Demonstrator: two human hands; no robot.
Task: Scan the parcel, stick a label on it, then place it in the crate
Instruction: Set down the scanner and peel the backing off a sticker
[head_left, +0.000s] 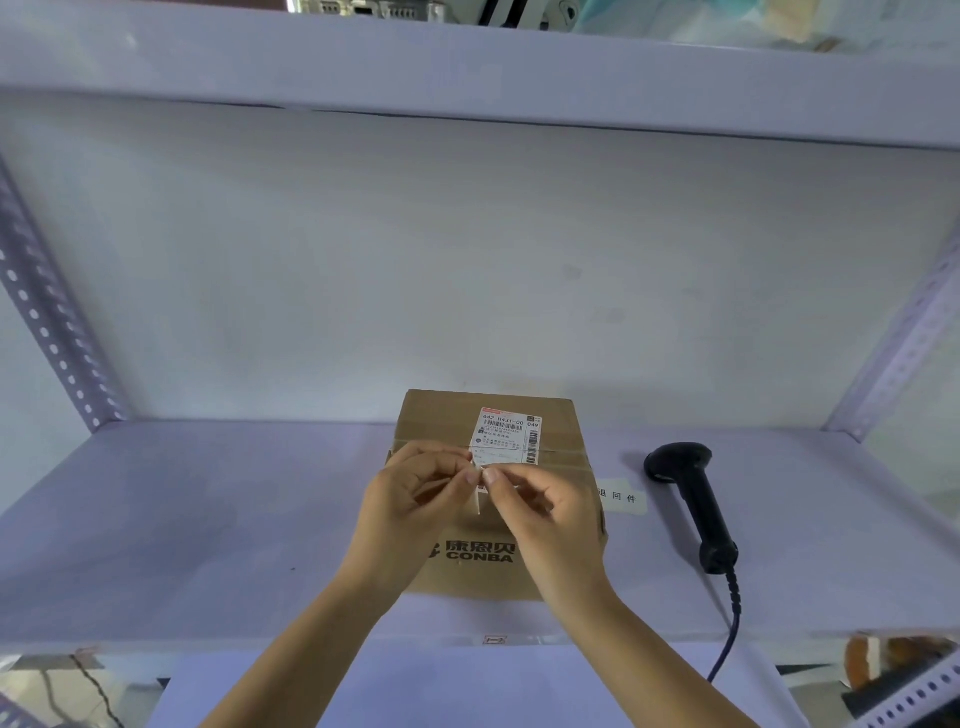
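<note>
Both forearms bare, reaching forward and converging toward centre. Left hand (415, 491) knuckles up, fingers curled, thumb and forefinger pinched together. Right hand (540, 501) mirrors it, pinching thumb to forefinger, other 3 fingers curled under. Fingertips of 2 hands nearly touching.

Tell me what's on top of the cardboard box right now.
On the box is a white shipping label with barcodes and clear tape. The left hand and right hand pinch a small sticker above it, covering the top's middle.
</note>
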